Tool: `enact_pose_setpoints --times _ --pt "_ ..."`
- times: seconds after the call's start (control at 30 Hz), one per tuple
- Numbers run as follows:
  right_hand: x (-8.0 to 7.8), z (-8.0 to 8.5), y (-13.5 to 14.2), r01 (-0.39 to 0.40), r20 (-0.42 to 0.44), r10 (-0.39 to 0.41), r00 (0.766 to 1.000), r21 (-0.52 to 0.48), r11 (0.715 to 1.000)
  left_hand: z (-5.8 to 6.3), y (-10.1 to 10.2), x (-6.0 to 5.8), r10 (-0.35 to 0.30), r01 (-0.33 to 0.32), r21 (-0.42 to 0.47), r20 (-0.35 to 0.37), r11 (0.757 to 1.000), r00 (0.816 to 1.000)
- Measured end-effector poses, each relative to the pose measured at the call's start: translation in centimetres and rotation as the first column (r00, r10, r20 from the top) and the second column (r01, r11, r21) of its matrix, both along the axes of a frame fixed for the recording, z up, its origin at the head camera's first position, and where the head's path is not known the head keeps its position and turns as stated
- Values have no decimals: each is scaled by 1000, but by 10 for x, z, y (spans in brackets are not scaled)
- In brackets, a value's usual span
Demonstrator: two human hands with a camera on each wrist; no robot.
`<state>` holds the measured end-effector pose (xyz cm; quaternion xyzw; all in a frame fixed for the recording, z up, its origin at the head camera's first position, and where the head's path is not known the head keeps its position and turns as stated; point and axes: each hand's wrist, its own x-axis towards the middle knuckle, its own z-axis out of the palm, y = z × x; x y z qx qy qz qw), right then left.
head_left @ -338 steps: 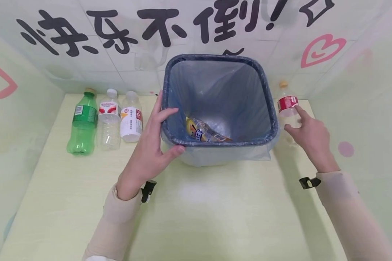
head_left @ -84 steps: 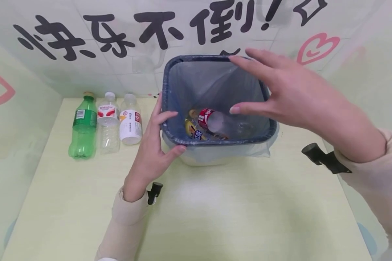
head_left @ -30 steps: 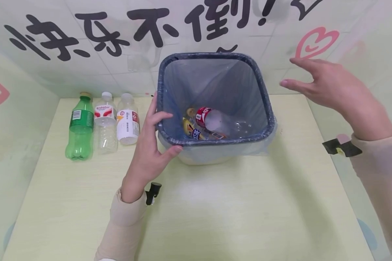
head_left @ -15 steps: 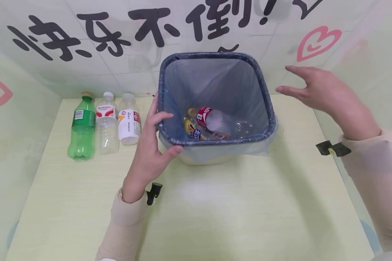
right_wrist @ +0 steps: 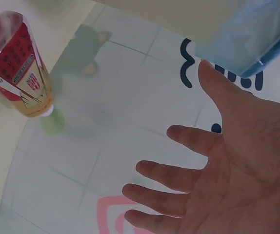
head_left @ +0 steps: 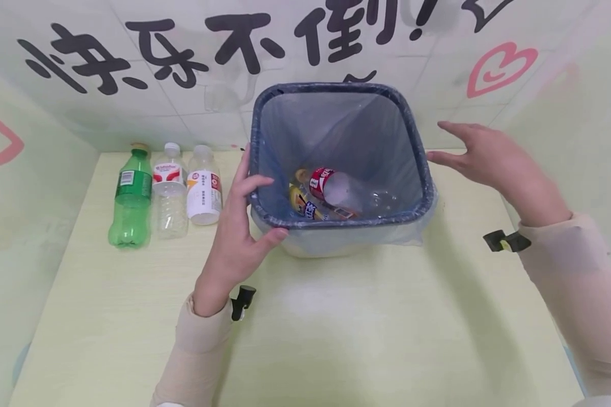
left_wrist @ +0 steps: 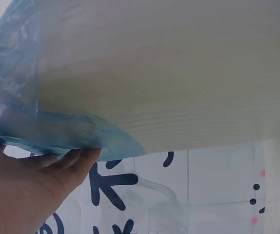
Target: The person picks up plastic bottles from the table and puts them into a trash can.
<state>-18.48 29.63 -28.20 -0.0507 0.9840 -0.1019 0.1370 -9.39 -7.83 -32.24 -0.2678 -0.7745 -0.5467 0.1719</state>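
A square dark-rimmed trash bin (head_left: 421,152) with a bluish plastic liner stands at the back of the table. My left hand (head_left: 232,226) grips its left front rim, the index finger over the rim and the thumb at the front. In the left wrist view, the left hand's fingertips (left_wrist: 89,157) touch the liner. Inside lie a red-labelled clear bottle (head_left: 338,189) and a yellow-labelled one (head_left: 300,198). My right hand (head_left: 506,164) hovers right of the bin, fingers spread, holding nothing. The right wrist view shows a red-and-tan bottle (right_wrist: 20,66), not visible in the head view.
Lying left of the bin are a green bottle (head_left: 132,198), a clear bottle with a red-and-white label (head_left: 171,192) and a white-labelled bottle (head_left: 203,186). Directly behind the table (head_left: 305,328) rises a wall (head_left: 224,124) with black lettering.
The red-labelled bottle has gone from the table's right side into the bin. My right hand has withdrawn from over the bin to the right and lowered slightly; the left keeps hold of the rim.
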Motion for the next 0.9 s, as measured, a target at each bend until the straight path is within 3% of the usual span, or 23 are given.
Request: enact_pose_setpoints --times 0.47,0.9 --pt "-5 -36 -3 -53 -36 53 998 3 999 -1 -1 0 7 -7 -1 -13 1000 1000" --pt "-3 -62 -3 -25 -17 24 1000 -86 996 0 1 0 -8 8 20 -16 1000 1000"
